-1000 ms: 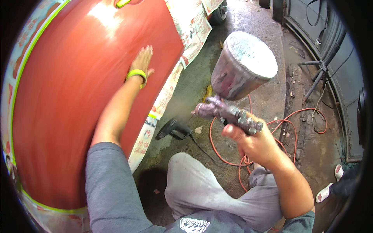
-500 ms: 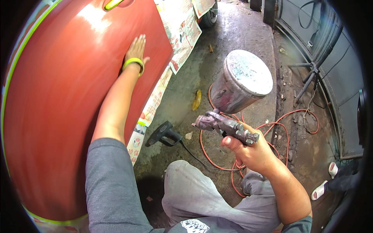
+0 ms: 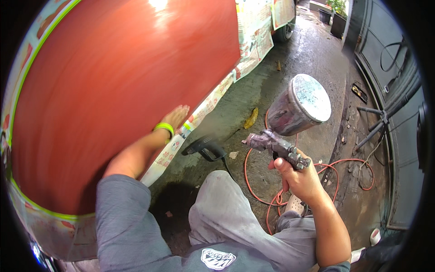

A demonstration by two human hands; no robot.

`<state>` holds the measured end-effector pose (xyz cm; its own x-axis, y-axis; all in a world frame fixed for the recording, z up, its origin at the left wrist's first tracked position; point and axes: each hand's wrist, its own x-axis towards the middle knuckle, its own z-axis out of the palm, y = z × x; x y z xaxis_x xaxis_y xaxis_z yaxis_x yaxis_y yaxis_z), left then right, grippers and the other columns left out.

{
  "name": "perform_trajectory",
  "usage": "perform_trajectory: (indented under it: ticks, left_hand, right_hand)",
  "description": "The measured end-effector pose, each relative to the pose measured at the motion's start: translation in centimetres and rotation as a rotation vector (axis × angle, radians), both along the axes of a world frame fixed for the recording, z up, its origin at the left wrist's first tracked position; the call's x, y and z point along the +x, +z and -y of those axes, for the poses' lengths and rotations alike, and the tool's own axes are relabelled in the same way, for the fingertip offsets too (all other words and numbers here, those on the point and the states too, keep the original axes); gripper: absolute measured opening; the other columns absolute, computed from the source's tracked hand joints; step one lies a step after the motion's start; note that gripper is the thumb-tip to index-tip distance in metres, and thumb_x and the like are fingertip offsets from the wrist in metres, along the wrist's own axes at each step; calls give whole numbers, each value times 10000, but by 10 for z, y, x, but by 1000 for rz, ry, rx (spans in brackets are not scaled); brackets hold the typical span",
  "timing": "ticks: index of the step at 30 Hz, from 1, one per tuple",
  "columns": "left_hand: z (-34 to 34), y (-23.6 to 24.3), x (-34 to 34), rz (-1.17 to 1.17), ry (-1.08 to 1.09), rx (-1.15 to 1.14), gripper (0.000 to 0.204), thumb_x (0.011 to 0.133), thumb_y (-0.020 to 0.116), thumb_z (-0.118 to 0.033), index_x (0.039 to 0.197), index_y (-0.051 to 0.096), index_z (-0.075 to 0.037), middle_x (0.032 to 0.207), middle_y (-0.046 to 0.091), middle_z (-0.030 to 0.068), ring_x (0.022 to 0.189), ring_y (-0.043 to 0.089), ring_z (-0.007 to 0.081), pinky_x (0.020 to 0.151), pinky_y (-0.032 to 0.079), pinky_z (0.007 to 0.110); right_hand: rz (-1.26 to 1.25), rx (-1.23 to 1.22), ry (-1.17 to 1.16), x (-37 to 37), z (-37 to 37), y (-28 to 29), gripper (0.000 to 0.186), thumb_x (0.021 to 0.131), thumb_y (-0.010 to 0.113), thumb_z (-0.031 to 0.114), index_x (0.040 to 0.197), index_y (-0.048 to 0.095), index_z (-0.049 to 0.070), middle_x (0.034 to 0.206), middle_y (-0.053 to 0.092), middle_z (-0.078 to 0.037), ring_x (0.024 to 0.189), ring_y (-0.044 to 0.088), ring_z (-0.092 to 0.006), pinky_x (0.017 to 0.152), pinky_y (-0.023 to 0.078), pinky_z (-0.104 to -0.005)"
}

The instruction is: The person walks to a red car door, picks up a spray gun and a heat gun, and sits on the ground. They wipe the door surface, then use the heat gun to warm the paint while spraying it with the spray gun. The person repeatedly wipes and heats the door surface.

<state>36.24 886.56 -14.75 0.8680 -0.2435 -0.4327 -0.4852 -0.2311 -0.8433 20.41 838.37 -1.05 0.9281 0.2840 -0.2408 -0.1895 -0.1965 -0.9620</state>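
Observation:
A large matte red car panel (image 3: 122, 90) fills the left side, bordered by green tape (image 3: 32, 59) and masking newspaper (image 3: 256, 43). My left hand (image 3: 176, 117), with a yellow-green wristband (image 3: 166, 128), lies with fingers stretched out against the panel near its lower edge. It is slightly blurred and holds nothing. In my right hand (image 3: 300, 180) is a paint-stained spray gun (image 3: 278, 146), gripped by the handle. Its round paint cup (image 3: 297, 109) with a splattered pale lid stands on top, tilted a little. The gun's nozzle faces left, apart from the panel.
A black heat gun-like tool (image 3: 206, 148) with a cord lies on the wet concrete floor below the panel. An orange hose (image 3: 247, 174) loops around my right foot. A black stand (image 3: 378, 119) stands by the grey gate (image 3: 376, 41). Another person's shoe (image 3: 375, 236) shows at lower right.
My left hand has slid down the panel toward its lower edge, arm now more bent. The view has shifted, showing more newspaper at left. My right hand still grips the spray gun.

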Motion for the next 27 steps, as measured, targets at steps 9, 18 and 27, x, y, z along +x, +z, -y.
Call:
perform_trajectory:
  ticks: [9,18,27]
  left_hand:
    - [91,198,55,431,-74,-20,856,1026,339,-632,1619,169,-37,1716,108,87,1581,93,225,1290,72,423]
    - [-60,-54,-113,-209,219,-47,1047,949,437,-715,1620,80,6,1721,44,107,1589,-2,237,1288,2,384]
    - [112,132,107,398,50,-150,853,1037,376,-577,1622,113,-15,1722,60,97,1587,47,233,1290,37,400]
  right_hand:
    - [-14,-21,45,13,-19,-6,425,976,700,410,1146,633,26,713,576,9,516,536,-82,481,440,-280]
    - [35,-64,95,5,-21,-6,485,941,734,449,1132,644,12,702,605,-8,514,530,-90,492,433,-290]
    - [15,0,-2,2,-9,-5,454,942,741,425,1119,647,17,663,577,-7,500,502,-75,478,410,-282]
